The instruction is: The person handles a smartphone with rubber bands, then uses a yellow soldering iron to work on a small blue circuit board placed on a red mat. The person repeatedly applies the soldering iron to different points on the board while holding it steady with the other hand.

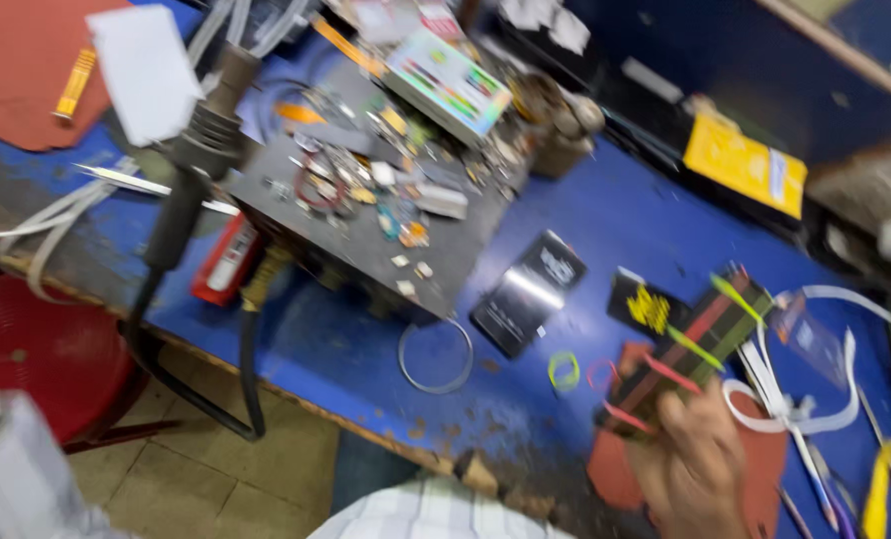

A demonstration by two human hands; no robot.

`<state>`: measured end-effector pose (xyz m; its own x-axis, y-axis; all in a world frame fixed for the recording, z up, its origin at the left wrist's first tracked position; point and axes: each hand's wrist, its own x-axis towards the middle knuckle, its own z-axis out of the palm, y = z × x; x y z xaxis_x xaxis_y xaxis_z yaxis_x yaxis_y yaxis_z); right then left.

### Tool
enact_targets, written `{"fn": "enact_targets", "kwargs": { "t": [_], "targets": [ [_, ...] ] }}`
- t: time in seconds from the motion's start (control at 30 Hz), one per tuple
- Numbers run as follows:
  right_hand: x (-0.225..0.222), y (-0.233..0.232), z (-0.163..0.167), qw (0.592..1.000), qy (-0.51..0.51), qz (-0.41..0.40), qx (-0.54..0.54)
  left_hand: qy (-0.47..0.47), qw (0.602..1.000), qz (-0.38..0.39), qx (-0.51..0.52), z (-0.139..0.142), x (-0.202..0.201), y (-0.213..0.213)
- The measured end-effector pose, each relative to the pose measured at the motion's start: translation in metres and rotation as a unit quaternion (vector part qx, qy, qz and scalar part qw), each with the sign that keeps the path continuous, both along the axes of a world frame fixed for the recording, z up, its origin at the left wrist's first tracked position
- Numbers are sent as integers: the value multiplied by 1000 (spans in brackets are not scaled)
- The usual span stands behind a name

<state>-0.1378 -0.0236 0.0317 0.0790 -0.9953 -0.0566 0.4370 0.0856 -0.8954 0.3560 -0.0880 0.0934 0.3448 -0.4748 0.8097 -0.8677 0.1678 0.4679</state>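
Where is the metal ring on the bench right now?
In the head view the metal ring lies flat on the blue bench near its front edge, just below the grey box of small parts and left of the black phone battery.

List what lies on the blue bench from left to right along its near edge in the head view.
Red stool → black hot-air handle → red tool → metal ring → black flat pack → green rubber band → right hand holding a banded stack → white ribbon cables.
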Motion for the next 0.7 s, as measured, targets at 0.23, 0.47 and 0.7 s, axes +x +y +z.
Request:
{"fn": "enact_targets", "kwargs": {
  "t": [0.23, 0.47, 0.7],
  "targets": [
    [49, 15, -8, 962, -229, 139, 60, 24, 932, -339, 128, 19, -159, 131],
    [75, 22, -11, 949, -262, 114, 133, 187, 895, -382, 133, -60, -204, 144],
    [84, 25, -1, 956, -236, 143, 100, 211, 886, -390, 135, -28, -209, 147]
  ]
}}
